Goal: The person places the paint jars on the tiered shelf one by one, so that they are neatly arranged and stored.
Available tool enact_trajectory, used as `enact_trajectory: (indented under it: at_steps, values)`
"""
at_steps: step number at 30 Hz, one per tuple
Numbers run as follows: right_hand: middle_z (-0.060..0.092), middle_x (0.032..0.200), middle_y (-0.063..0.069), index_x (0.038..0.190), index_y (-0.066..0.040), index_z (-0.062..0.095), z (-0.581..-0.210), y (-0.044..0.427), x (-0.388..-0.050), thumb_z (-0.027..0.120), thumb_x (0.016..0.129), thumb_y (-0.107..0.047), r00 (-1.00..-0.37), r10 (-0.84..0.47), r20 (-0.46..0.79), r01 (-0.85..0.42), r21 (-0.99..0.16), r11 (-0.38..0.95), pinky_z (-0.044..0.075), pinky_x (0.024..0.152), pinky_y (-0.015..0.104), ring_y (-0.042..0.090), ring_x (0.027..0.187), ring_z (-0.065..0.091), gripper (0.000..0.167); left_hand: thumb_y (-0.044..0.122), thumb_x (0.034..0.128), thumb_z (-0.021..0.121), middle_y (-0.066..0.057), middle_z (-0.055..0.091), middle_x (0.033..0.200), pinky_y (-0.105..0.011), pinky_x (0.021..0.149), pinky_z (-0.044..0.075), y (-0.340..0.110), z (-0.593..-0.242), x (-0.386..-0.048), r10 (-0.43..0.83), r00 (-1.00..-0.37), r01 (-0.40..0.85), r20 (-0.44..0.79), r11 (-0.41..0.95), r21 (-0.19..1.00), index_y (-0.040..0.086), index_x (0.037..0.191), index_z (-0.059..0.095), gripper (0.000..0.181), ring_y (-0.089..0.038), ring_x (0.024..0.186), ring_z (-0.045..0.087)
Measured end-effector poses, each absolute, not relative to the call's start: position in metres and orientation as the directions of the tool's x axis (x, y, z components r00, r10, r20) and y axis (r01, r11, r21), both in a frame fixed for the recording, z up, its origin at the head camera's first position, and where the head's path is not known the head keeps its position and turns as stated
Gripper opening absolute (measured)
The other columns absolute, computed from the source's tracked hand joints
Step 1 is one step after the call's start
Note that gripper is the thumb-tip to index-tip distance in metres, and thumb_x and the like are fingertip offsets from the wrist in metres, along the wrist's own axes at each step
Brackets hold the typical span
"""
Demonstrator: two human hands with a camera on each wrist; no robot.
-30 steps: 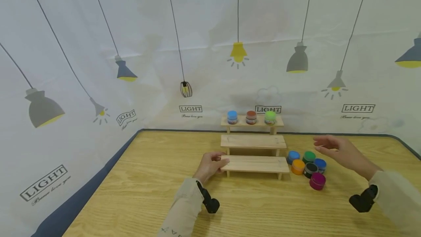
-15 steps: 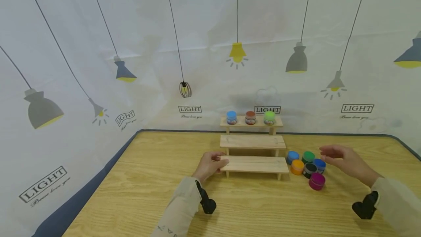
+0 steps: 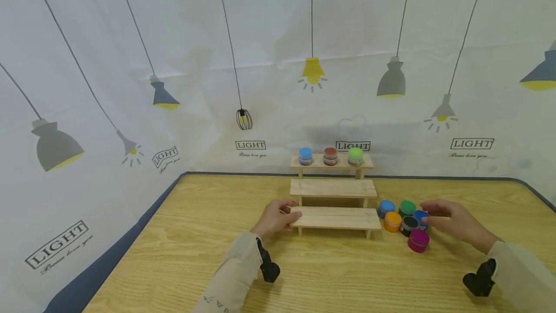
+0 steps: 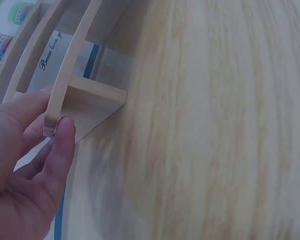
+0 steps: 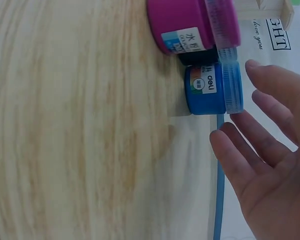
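Note:
My left hand (image 3: 274,219) pinches the left end of the lowest board of a three-step wooden display stand (image 3: 336,217). In the left wrist view the board (image 4: 67,75) lies between thumb and fingers. My right hand (image 3: 456,221) hovers at the dark blue paint jar (image 3: 420,216), thumb and fingers spread about its lid. The right wrist view shows this blue jar (image 5: 210,89) upright, with a gap between it and the fingers. Touching or close beside it are black (image 3: 409,226), green (image 3: 407,207), orange (image 3: 393,221), lighter blue (image 3: 385,209) and magenta (image 3: 418,240) jars.
On the stand's top step sit a light blue jar (image 3: 305,156), a brown jar (image 3: 330,156) and a light green jar (image 3: 355,156). A wood-grain table (image 3: 330,279) bears everything. Behind it hangs a white backdrop (image 3: 278,86) printed with lamps.
My right hand has come down and toward me, to the dark blue jar, with its thumb now at the lid. The left hand keeps its hold on the stand.

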State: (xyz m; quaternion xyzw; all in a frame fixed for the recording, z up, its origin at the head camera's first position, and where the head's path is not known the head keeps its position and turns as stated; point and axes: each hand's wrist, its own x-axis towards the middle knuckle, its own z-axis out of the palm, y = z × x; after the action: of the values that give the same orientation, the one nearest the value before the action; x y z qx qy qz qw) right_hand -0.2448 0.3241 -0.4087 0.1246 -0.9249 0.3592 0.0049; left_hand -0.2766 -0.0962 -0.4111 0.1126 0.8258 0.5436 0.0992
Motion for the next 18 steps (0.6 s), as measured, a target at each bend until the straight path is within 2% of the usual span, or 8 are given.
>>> enact_trajectory:
  at_steps: [2,9,18]
  values:
    - [0.054,0.111,0.024,0.118,0.008,0.050,-0.4110,0.3252,-0.2443,0.059,0.086,-0.024,-0.967,-0.230,0.107,-0.242,-0.663,0.709,0.050,0.072,0.031,0.030,0.094,0.055,0.046,0.017,0.0839,0.063,-0.013,0.050,0.095,-0.031,0.057,0.053,-0.0969,-0.4099,-0.2768,0.316,-0.948,0.096,-0.036,0.392,0.915,0.000,0.115,0.055,0.036,-0.015,0.062,0.058]
    - [0.054,0.111,0.024,0.118,0.009,0.050,-0.4161,0.3274,-0.2463,0.061,0.085,-0.023,-0.959,-0.250,0.129,-0.271,-0.668,0.693,0.047,0.070,0.019,0.001,0.086,0.052,0.047,0.015,0.0849,0.061,-0.014,0.050,0.098,-0.031,0.060,0.053,-0.1045,-0.4134,-0.2800,0.380,-0.924,0.116,-0.033,0.362,0.925,0.002,0.117,0.055,0.035,-0.017,0.067,0.059]
    - [0.054,0.109,0.025,0.116,0.011,0.050,-0.4178,0.3236,-0.2443,0.063,0.083,-0.017,-0.949,-0.274,0.159,-0.305,-0.688,0.659,0.046,0.071,0.017,-0.006,0.084,0.050,0.045,0.012,0.0842,0.062,-0.011,0.052,0.093,-0.036,0.059,0.053,-0.1062,-0.4110,-0.2796,0.386,-0.922,0.109,-0.027,0.326,0.939,0.000,0.115,0.056,0.033,-0.024,0.066,0.060]
